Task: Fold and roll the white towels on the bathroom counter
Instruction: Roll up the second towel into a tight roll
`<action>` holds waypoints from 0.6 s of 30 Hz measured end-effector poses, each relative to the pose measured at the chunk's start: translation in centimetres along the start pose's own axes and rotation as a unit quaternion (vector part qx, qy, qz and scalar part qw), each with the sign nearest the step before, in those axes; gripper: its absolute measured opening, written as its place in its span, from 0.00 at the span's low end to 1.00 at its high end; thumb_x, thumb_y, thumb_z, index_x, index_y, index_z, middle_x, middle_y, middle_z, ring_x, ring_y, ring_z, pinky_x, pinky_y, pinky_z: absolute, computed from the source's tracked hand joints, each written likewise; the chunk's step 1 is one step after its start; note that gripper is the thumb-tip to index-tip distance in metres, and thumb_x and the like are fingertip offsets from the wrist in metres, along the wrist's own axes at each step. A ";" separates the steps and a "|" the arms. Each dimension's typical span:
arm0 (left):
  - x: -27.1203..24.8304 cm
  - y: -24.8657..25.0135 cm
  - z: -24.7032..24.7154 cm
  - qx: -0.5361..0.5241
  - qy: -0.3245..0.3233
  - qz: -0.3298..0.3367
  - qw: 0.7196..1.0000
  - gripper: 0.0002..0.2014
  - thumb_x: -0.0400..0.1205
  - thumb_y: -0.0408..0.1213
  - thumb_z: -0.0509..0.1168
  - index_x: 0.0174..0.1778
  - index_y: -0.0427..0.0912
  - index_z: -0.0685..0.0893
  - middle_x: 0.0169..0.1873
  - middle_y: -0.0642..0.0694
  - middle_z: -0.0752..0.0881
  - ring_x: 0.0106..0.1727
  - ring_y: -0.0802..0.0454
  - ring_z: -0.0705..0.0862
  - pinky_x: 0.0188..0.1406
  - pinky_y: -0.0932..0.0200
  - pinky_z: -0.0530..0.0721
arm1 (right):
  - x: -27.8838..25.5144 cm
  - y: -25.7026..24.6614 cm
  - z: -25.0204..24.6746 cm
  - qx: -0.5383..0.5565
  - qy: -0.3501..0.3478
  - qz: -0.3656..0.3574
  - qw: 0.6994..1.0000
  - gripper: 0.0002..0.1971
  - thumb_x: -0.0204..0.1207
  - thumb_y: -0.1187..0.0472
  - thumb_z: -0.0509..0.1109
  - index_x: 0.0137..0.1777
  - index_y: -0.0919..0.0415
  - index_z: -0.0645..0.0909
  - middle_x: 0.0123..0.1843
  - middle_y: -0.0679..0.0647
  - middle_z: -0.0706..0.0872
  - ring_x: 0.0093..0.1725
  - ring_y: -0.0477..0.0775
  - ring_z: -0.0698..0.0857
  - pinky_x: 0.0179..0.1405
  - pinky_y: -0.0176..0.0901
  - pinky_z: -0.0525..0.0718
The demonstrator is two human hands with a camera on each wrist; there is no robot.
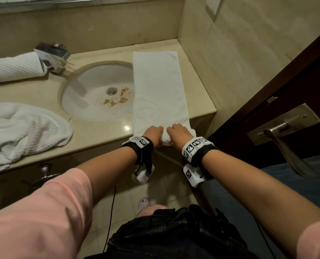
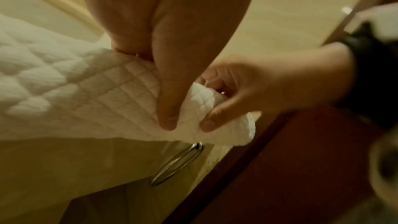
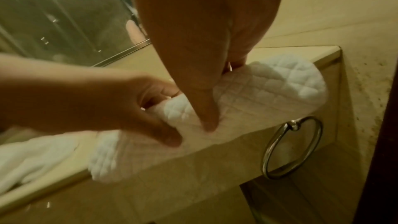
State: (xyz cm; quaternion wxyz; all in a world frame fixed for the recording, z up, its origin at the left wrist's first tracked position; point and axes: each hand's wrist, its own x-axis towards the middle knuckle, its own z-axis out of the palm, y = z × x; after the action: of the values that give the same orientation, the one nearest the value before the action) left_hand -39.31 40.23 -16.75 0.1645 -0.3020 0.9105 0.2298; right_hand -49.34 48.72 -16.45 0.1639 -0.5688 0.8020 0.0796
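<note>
Hands [image 1: 165, 133] on quilted white towel [image 1: 158, 86]

Folded towel [image 1: 158, 86]: white, a quilted diamond pattern is shown.
Rolled towel [image 1: 13, 67]: white, waffle-textured.
Crumpled towel [image 1: 22, 131]: white.
Desk [image 1: 34, 94]: beige marble.
Sink [image 1: 92, 101]: white, marked by orange-brown stains.
Sleeve [image 1: 43, 212]: pink.
Wristbands [image 1: 196, 146]: black, white tags with black square codes.
Door [image 1: 267, 101]: dark red-brown.
</note>
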 end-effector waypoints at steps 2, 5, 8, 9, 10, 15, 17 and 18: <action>0.5 -0.2 -0.5 -0.019 -0.007 -0.005 1.000 0.20 0.75 0.37 0.72 0.61 0.38 0.79 0.57 0.39 0.83 0.59 0.42 0.82 0.54 0.53 0.79 | -0.3 -0.5 0.7 -0.050 0.047 -0.002 0.998 0.11 0.74 0.64 0.72 0.55 0.65 0.80 0.55 0.61 0.79 0.55 0.62 0.79 0.51 0.51 0.76; 1.2 -0.4 -1.2 -0.023 -0.024 0.002 0.999 0.21 0.73 0.39 0.75 0.60 0.38 0.81 0.58 0.40 0.85 0.59 0.43 0.82 0.57 0.53 0.79 | -0.5 -0.6 1.5 -0.067 0.074 -0.001 0.995 0.16 0.50 0.71 0.83 0.36 0.63 0.82 0.36 0.59 0.82 0.35 0.61 0.82 0.30 0.48 0.77; 1.8 -0.7 -1.2 -0.017 -0.046 0.006 0.999 0.24 0.73 0.42 0.76 0.63 0.39 0.81 0.59 0.42 0.85 0.61 0.44 0.82 0.57 0.55 0.78 | -0.2 -0.6 1.2 -0.070 0.068 -0.008 0.995 0.12 0.59 0.71 0.80 0.40 0.64 0.82 0.37 0.60 0.84 0.37 0.62 0.83 0.34 0.48 0.78; 2.0 -0.8 -1.1 -0.014 -0.048 0.004 0.999 0.24 0.72 0.43 0.76 0.62 0.40 0.81 0.59 0.42 0.85 0.61 0.45 0.82 0.58 0.54 0.78 | -0.2 -0.6 0.8 -0.061 0.040 -0.008 0.997 0.07 0.70 0.70 0.73 0.48 0.65 0.82 0.45 0.62 0.85 0.46 0.63 0.83 0.43 0.51 0.78; 2.0 -1.0 -1.0 -0.005 -0.044 0.002 0.999 0.25 0.71 0.45 0.76 0.62 0.42 0.81 0.59 0.43 0.85 0.60 0.45 0.82 0.58 0.53 0.79 | 0.1 -0.5 0.8 -0.067 0.019 0.000 0.998 0.08 0.77 0.69 0.65 0.55 0.66 0.80 0.52 0.62 0.85 0.54 0.64 0.82 0.49 0.51 0.76; 2.3 -1.1 -0.5 0.046 -0.022 0.001 0.999 0.29 0.68 0.52 0.77 0.62 0.41 0.82 0.63 0.40 0.74 0.61 0.42 0.78 0.59 0.51 0.81 | 1.1 -0.1 0.4 -0.051 -0.039 -0.005 0.998 0.08 0.79 0.65 0.64 0.56 0.62 0.81 0.53 0.59 0.85 0.55 0.60 0.83 0.47 0.47 0.77; 2.3 -1.1 -0.3 0.029 -0.025 -0.013 0.999 0.35 0.66 0.52 0.78 0.64 0.37 0.76 0.63 0.38 0.76 0.59 0.41 0.80 0.58 0.50 0.82 | 1.5 0.0 -0.2 -0.015 -0.076 0.021 0.997 0.03 0.75 0.67 0.69 0.46 0.60 0.81 0.47 0.57 0.85 0.51 0.58 0.84 0.42 0.43 0.77; 2.3 -1.1 -0.3 0.017 -0.029 -0.021 0.999 0.38 0.65 0.51 0.79 0.65 0.36 0.73 0.62 0.38 0.78 0.59 0.41 0.81 0.57 0.49 0.83 | 1.7 0.1 -0.4 0.007 -0.088 0.036 0.995 0.04 0.73 0.68 0.71 0.40 0.59 0.79 0.44 0.57 0.84 0.48 0.57 0.84 0.40 0.42 0.76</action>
State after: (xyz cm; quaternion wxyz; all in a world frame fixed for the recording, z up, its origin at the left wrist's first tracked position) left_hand -40.45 38.18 -17.91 0.2005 -0.3117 0.9026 0.2191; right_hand -50.01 47.14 -16.70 0.2347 -0.5292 0.8051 0.1292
